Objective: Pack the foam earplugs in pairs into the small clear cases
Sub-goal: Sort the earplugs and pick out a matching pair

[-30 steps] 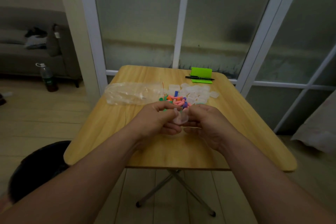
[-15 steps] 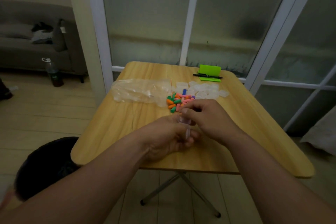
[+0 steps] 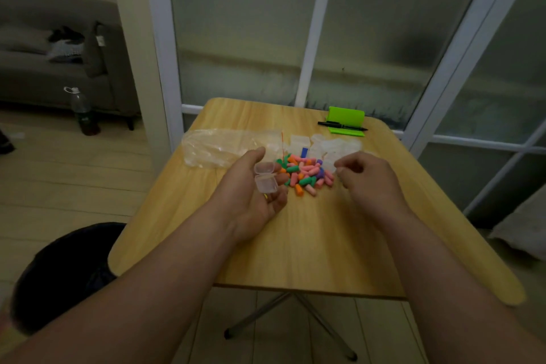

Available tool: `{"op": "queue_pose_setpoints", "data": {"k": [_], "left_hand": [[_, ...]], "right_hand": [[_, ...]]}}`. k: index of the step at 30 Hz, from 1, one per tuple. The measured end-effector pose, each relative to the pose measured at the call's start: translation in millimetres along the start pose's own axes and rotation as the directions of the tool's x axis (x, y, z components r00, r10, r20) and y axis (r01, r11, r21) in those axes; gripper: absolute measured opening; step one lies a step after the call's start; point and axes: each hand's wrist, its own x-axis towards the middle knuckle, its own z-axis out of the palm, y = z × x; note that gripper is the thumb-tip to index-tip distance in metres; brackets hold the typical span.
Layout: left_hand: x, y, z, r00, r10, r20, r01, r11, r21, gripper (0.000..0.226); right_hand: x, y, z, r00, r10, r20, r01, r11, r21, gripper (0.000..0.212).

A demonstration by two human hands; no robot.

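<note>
Between your hands, foam earplugs look light and squashy, so pinch them mid-body; your left hand cradles the open, likely slippery clear case in curled fingers, while your right hand is loosely curled, contents unclear.

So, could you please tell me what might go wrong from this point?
The open case sits lightly in the left hand, so it might tip or slip off. The earplugs lie in a mixed-colour pile, so a mismatched pair could easily be picked.
</note>
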Motion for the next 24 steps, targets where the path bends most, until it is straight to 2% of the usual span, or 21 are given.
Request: {"op": "queue_pose_setpoints", "data": {"k": [6, 10, 14, 19, 24], "left_hand": [[5.4, -3.5, 5.0, 0.998, -0.02, 0.059, 0.018, 0.999, 0.031, 0.051], [10.7, -5.9, 4.9, 0.997, -0.036, 0.074, 0.034, 0.999, 0.032, 0.055], [9.1, -5.1, 5.3, 0.996, -0.043, 0.08, 0.04, 0.999, 0.035, 0.052], [9.4, -5.1, 4.3, 0.996, -0.038, 0.086, 0.035, 0.998, 0.043, 0.052], [9.2, -5.9, 0.9, 0.994, -0.034, 0.107, 0.028, 0.998, 0.05, 0.052]], "right_hand": [[-6.5, -8.5, 24.9, 0.976, -0.167, 0.141, 0.194, 0.96, -0.204, 0.02], [-5.4, -11.0, 33.0, 0.97, -0.183, 0.158, 0.224, 0.926, -0.303, 0.026], [-5.1, -12.9, 36.7, 0.971, -0.178, 0.159, 0.224, 0.91, -0.348, 0.018], [-6.9, -17.0, 33.5, 0.979, -0.165, 0.116, 0.192, 0.938, -0.288, 0.004], [-13.1, -28.2, 20.1, 0.985, -0.161, 0.067, 0.168, 0.979, -0.114, 0.006]]}}
